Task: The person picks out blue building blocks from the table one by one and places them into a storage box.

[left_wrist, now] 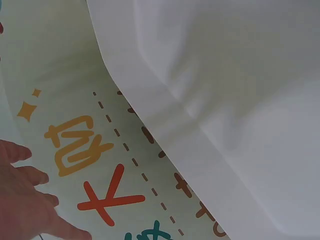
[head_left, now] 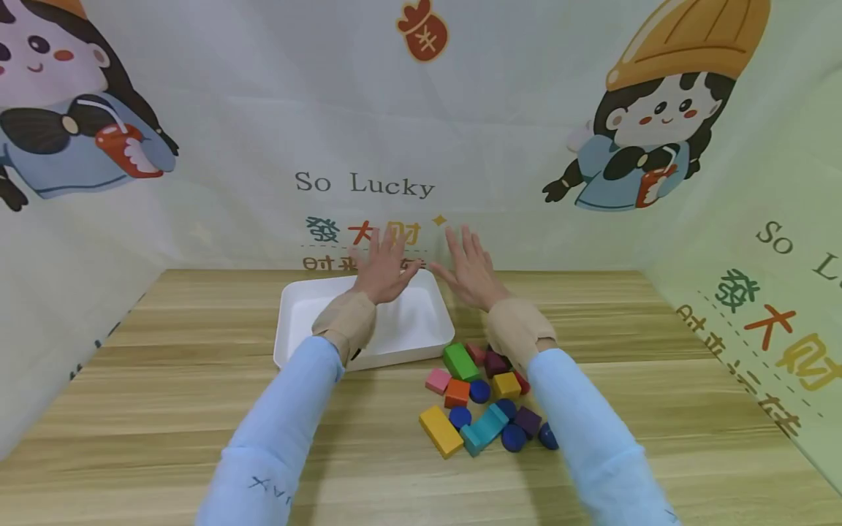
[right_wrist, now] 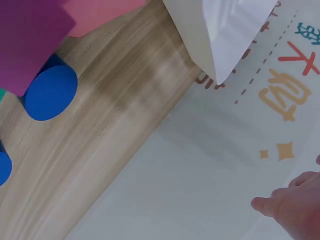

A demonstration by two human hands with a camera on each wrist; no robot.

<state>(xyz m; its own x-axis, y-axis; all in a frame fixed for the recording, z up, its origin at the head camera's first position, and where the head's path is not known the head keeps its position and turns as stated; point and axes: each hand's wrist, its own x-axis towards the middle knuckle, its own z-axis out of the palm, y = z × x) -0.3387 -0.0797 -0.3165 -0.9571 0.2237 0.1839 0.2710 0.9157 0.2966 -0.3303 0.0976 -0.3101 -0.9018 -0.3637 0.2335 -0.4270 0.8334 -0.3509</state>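
Note:
Both hands reach forward with fingers spread and hold nothing. Over the back part of a white rectangular tray [head_left: 421,351] hovers the left hand [head_left: 384,269], its shadow falling inside the tray in the left wrist view. Just right of the tray, the right hand [head_left: 475,272] is raised above the table's back edge. Nearer the body lies a loose group of coloured blocks, among them a green block [head_left: 461,361], a yellow block [head_left: 441,432], a turquoise arch-like block [head_left: 484,429], an orange block [head_left: 457,393] and several blue round pieces [head_left: 514,437]. The right forearm covers part of the group.
A wood-grain table [head_left: 164,409] carries everything. Printed cloth [head_left: 500,131] with cartoon figures and lettering hangs behind it and along both sides. The tray stands close to the back cloth, and the blocks lie at its front right corner.

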